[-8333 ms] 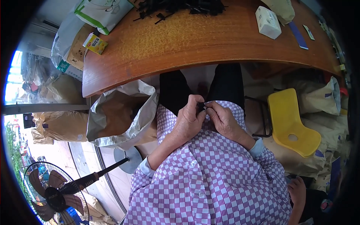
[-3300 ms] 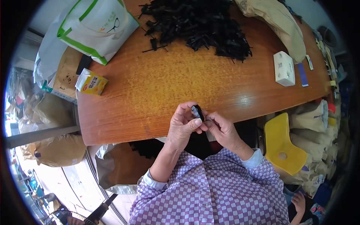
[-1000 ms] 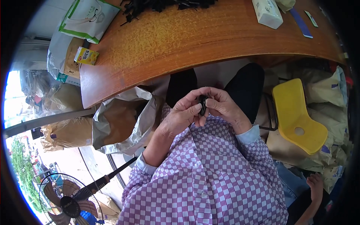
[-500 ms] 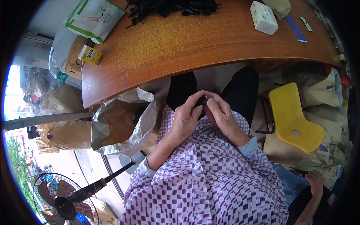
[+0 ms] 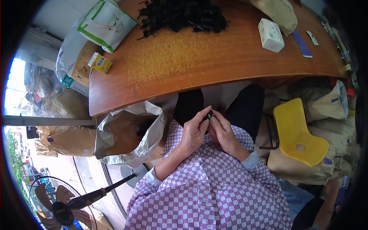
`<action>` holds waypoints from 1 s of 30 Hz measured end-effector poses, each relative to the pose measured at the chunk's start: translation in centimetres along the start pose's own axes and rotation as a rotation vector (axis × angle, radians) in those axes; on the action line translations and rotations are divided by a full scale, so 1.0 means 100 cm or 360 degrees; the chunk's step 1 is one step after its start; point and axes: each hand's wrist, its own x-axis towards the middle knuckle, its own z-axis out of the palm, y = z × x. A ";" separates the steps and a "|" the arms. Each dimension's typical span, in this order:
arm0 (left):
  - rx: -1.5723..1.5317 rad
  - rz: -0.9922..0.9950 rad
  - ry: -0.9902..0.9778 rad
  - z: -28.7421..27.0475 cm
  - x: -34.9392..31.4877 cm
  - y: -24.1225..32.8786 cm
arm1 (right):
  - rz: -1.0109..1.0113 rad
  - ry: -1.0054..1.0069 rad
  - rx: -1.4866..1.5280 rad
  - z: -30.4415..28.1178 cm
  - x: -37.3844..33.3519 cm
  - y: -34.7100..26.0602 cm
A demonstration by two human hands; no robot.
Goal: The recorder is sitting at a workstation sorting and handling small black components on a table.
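My left hand [image 5: 193, 132] and my right hand [image 5: 223, 131] meet over my lap, just below the table edge. Thumbs and fingertips of both are pinched on a small black piece [image 5: 209, 114], mostly hidden by the fingers. Its exact kind is too small to make out. On the far part of the wooden table [image 5: 165, 57] lies a heap of black pieces [image 5: 182, 17], dark like the one I hold. To the left of my left hand stands an open paper sack [image 5: 155, 134] with a silvery lining; something dark shows inside it.
A white and green bag [image 5: 107, 25] and a yellow carton [image 5: 100, 63] are at the table's left. A white tissue pack [image 5: 271, 35] lies to the right. A yellow chair [image 5: 293, 126] stands right, a fan [image 5: 63, 209] lower left. Another person's arm [image 5: 326, 203] shows lower right.
The view has tilted, so the table and heap appear lower. My hands stay together, and more of the black piece shows between the fingertips. The other person's hand at lower right has dropped from sight.
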 end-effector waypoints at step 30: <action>0.0944 0.0093 0.0813 -0.140 0.003 -0.017 | -0.0341 0.0213 -0.1833 -0.098 0.374 -0.193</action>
